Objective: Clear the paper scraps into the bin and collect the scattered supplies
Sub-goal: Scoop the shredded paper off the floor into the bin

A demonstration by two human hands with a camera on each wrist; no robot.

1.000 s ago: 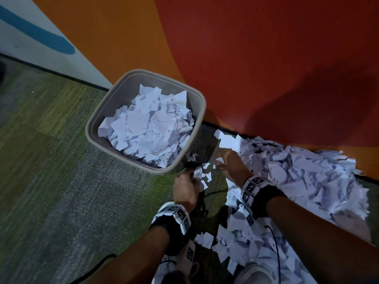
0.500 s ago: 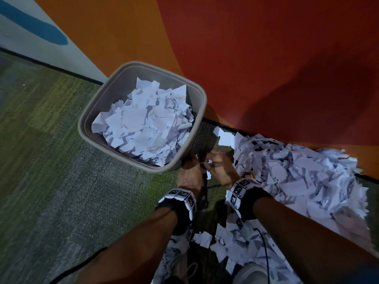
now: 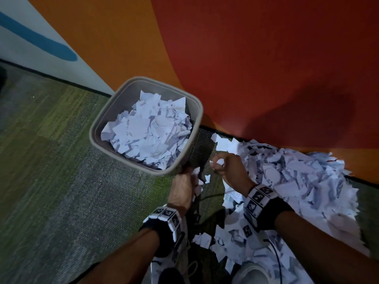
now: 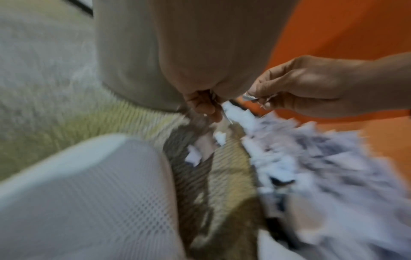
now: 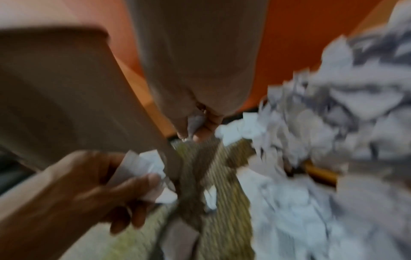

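Down on the carpet [image 3: 61, 181], by the foot of the orange and red wall [image 3: 266, 68], the grey bin [image 3: 96, 128] stands just left of the hands, filled most of the way with white scraps [image 3: 147, 132]. A far bigger pile [image 3: 297, 181] of torn paper lies along the wall's foot to the right of the bin and spreads toward the person's shoes at the near edge of the head view.

The left hand [image 3: 181, 189] sits against the bin's near right corner, fingers curled round a bunch of scraps; in the right wrist view those fingers [image 5: 142, 181] close over crumpled white paper right beside the bin's wall. The right hand [image 3: 229, 167] hovers just right of that corner, at the pile's left edge, its thumb and fingers pinched narrowly on a small scrap [image 3: 220, 161]; the left wrist view shows the same pinch [image 4: 255, 98], with a few loose bits lying on the carpet below. The two hands are near each other but apart.

Both wrists carry black bands with white marker blocks [image 3: 259, 198]. A thin black cable [image 3: 213, 194] runs across the carpet between the hands. In the right wrist view something yellow-brown and stick-like [image 5: 320, 173] pokes out from under the pile, too blurred to name.
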